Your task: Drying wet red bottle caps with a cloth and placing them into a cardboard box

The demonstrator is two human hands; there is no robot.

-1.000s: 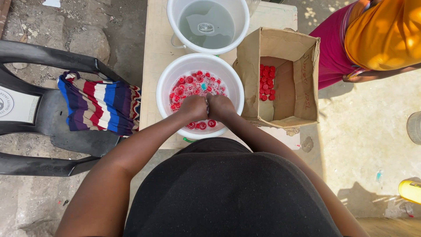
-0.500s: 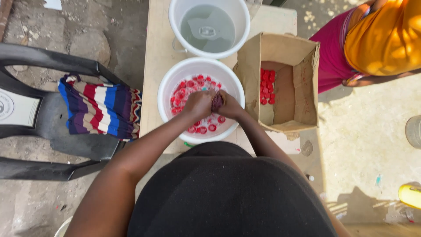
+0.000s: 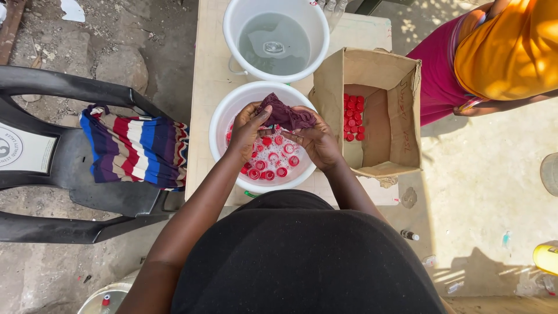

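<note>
Above the near white bowl, both hands hold a dark purple cloth between them. The left hand grips the cloth's left edge, its fingers curled and pinched on the fabric. The right hand cups the cloth from the right and below, its fingers closed under the bunched folds. The cloth sits on top of and between the fingertips of the two hands, raised clear of the water, over the far half of the bowl.

The cloth is a deep plum colour, crumpled into a small wrinkled heap with a peak toward the far rim. It looks wet, though that is hard to tell for sure.

Below the hands, red bottle caps float in soapy water in the bowl, many with their white insides turned up. A second white bucket of clear water stands just beyond it on the tabletop. To the right, touching the bowl's side, an open cardboard box holds more red caps along its left wall. A black plastic chair with a striped cloth draped on it stands to the left of the tabletop. Another person in an orange top stands at the far right.
</note>
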